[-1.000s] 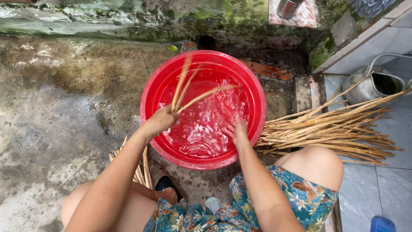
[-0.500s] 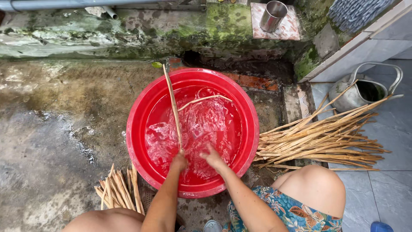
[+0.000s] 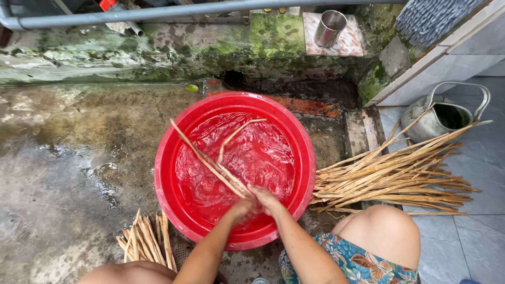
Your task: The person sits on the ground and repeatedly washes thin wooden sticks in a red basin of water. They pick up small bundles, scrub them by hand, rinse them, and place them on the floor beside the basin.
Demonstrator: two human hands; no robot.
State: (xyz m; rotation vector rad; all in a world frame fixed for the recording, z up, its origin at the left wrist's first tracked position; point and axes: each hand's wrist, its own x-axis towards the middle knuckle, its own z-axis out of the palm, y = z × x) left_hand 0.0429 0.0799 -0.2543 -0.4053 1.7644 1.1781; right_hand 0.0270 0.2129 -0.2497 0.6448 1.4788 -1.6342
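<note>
A red plastic basin (image 3: pixel 173 137) full of rippling water stands on the wet concrete in front of me. Both hands meet over its near side, gripping the lower end of a few thin tan sticks (image 3: pixel 208 158) that slant up and left across the water. My left hand (image 3: pixel 239 209) is closed round the sticks' base. My right hand (image 3: pixel 265 199) presses against them just beside it, fingers curled over the same bundle. One curved stick (image 3: pixel 239 131) lies in the water farther back.
A large pile of tan sticks (image 3: pixel 392 176) lies right of the basin. A smaller bundle (image 3: pixel 147 239) lies at its lower left. A metal watering can (image 3: pixel 439 115) stands on grey tiles at right, a steel cup (image 3: pixel 329 27) on a mossy ledge behind.
The sticks have swung from pointing away to slanting left across the water. My hands have stayed together at the basin's near side, and the view has tilted down slightly.
</note>
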